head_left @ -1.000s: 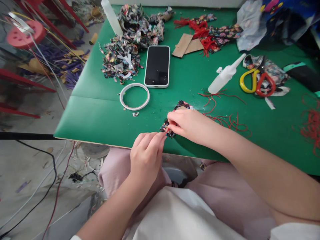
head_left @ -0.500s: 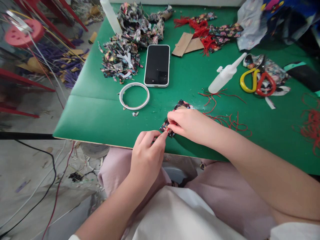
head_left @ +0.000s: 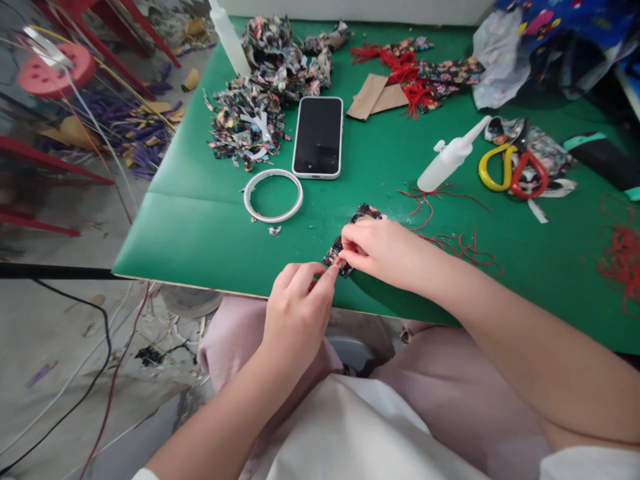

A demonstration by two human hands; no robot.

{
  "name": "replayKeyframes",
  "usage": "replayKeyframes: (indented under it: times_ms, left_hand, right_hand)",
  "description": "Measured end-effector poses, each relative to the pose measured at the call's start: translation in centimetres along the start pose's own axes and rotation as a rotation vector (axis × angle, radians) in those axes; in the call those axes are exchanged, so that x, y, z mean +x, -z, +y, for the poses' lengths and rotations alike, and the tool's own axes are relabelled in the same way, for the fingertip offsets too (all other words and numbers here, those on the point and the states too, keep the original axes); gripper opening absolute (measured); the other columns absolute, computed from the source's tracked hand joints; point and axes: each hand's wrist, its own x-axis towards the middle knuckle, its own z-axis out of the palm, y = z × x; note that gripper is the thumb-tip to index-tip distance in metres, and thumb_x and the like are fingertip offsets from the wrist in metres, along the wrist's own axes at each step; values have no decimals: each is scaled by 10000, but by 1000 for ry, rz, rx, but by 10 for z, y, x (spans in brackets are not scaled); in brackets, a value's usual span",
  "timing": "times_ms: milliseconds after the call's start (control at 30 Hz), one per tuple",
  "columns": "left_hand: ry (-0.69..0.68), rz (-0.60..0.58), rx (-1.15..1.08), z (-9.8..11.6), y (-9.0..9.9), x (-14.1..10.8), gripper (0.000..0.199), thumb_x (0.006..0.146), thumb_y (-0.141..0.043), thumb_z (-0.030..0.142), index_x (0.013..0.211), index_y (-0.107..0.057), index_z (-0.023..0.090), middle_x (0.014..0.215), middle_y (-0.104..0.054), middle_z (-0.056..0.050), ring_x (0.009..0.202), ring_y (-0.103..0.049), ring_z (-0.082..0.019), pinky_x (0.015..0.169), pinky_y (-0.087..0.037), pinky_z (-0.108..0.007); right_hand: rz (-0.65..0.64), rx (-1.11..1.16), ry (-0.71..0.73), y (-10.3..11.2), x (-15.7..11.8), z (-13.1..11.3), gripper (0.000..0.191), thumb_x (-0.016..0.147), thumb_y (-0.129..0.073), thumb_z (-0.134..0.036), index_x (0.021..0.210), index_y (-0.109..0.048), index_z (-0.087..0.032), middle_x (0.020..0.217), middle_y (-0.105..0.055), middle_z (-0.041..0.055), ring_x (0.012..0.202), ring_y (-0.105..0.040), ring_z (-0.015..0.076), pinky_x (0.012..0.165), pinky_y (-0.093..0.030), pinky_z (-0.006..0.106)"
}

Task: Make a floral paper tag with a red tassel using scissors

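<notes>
A small dark floral fabric piece [head_left: 364, 212] with brown backing lies near the table's front edge, partly hidden by my right hand [head_left: 383, 248]. At its lower end my two hands meet over a short bit of red cord [head_left: 339, 261]. My left hand [head_left: 299, 303] is closed, thumb and forefinger pinching the cord, with a trace of red between its curled fingers. The right hand's fingers are also closed and pinch at the cord over the fabric; exactly what lies under them is hidden.
Loose red cords [head_left: 465, 250] and a white squeeze bottle [head_left: 450, 160] lie to the right, near scissors [head_left: 493, 175] on fabric scraps. Beyond are a phone [head_left: 318, 137], a white tape ring [head_left: 247, 199], a floral fabric heap [head_left: 250, 123], cardboard strips [head_left: 367, 97] and red-tasselled pieces [head_left: 417, 80].
The whole view has shifted slightly, so the table items sit a little lower in the picture. Both hands keep nearly the same pinching pose over the fabric piece.
</notes>
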Motion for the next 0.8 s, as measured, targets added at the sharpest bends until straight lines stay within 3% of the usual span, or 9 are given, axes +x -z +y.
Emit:
replayKeyframes:
  times_ms: [800]
  left_hand:
    - [23, 3, -33, 0, 1, 1, 209, 839, -513, 118, 1025, -607, 137, 869, -629, -69, 738, -493, -163, 671, -446, -309]
  right_hand:
    - [37, 10, -83, -7, 2, 6, 98, 772, -520, -200, 680, -510, -168, 658, -543, -13, 581, -450, 83, 583, -306, 219]
